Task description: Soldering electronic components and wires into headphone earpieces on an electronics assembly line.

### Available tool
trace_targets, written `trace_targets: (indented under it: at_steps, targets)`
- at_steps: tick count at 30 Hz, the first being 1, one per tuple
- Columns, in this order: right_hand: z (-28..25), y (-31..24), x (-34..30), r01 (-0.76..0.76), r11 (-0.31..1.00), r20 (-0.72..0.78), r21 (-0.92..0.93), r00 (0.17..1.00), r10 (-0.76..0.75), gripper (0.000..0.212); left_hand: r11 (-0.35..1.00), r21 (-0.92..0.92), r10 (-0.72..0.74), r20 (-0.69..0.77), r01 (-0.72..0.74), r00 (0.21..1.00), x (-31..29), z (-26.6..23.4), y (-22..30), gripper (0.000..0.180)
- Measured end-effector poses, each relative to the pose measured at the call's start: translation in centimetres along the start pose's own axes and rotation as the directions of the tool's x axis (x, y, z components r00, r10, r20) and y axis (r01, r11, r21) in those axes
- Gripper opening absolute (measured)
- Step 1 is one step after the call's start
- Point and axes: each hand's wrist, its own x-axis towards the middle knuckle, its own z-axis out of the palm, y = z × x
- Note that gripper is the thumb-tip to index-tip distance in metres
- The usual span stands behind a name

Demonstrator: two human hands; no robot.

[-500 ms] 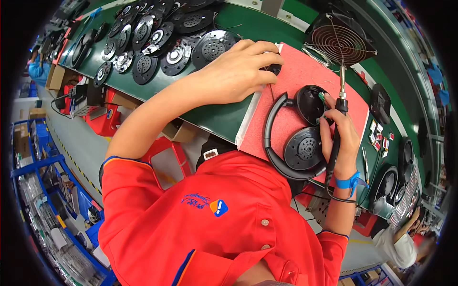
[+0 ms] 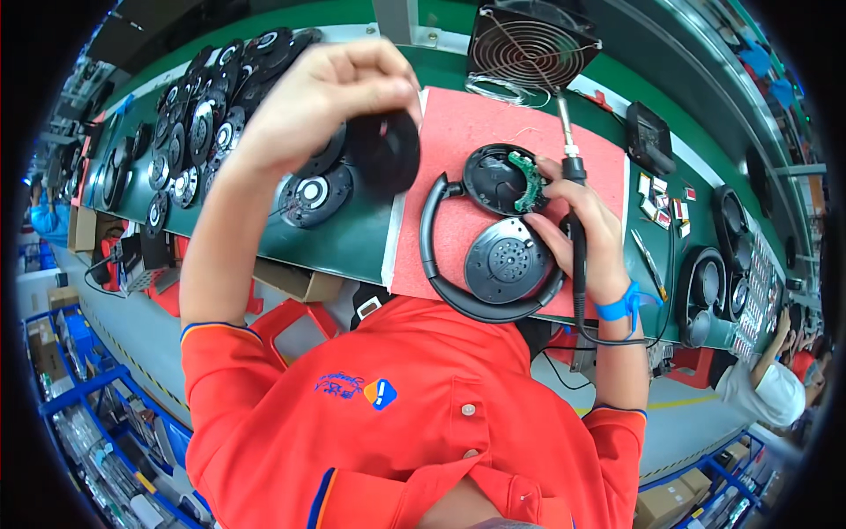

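Observation:
A black over-ear headphone (image 2: pixel 429 231) lies on a red foam mat (image 2: pixel 423 273), its headband curving toward me. Its far earcup (image 2: pixel 483 181) is a hollow shell; the near earcup (image 2: pixel 509 260) shows a perforated speaker plate. My right hand (image 2: pixel 589 225) is closed around a soldering iron (image 2: pixel 577 251) whose tip points away from me. Fingertips of that hand also touch a green circuit board (image 2: pixel 531 187) at the hollow earcup's edge. My left hand (image 2: pixel 322 101), slightly blurred, pinches a round black disc (image 2: pixel 385 154) above the bench, left of the mat.
Many round speaker plates (image 2: pixel 201 128) pile up on the green bench (image 2: pixel 291 251) at left. A fan with a wire grille (image 2: pixel 530 55) stands behind the mat. To the right are small red-and-white pieces (image 2: pixel 650 210), tweezers (image 2: pixel 648 260), a black tray (image 2: pixel 648 137) and more headphones (image 2: pixel 702 286).
My left hand has risen from the mat's left edge, moved left, and now holds up the black disc. More of the circuit board shows by my right fingers. The whole view has shifted.

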Motion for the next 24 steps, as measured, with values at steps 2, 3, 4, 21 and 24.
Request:
trace_targets:
  at_steps: [2,3,4,21,24]
  targets:
    - [0.1,0.0,0.4,0.019,1.0,-0.019,-0.007,1.0,-0.019,0.038,0.98,-0.042,-0.196,0.031,0.197,0.98,-0.2,2.8,-0.4,0.008]
    - [0.3,0.0,0.4,0.012,0.997,-0.05,0.077,0.999,-0.009,0.038,0.972,-0.015,-0.232,0.048,0.233,0.971,-0.3,4.5,-0.6,0.009]
    - [0.6,0.1,0.3,0.002,0.988,-0.082,0.156,0.997,0.011,0.038,0.963,0.011,-0.269,0.072,0.269,0.96,-0.1,6.0,-1.0,0.01]
    - [0.2,-1.2,1.0,-0.05,0.824,-0.283,0.564,0.926,0.25,0.025,0.973,0.223,-0.069,0.034,0.06,0.997,1.2,11.4,-2.7,0.012]
    - [0.2,-1.2,1.2,-0.012,0.855,-0.334,0.518,0.917,0.215,0.025,0.989,0.137,-0.052,0.016,0.049,0.999,2.2,11.3,-3.1,0.012]
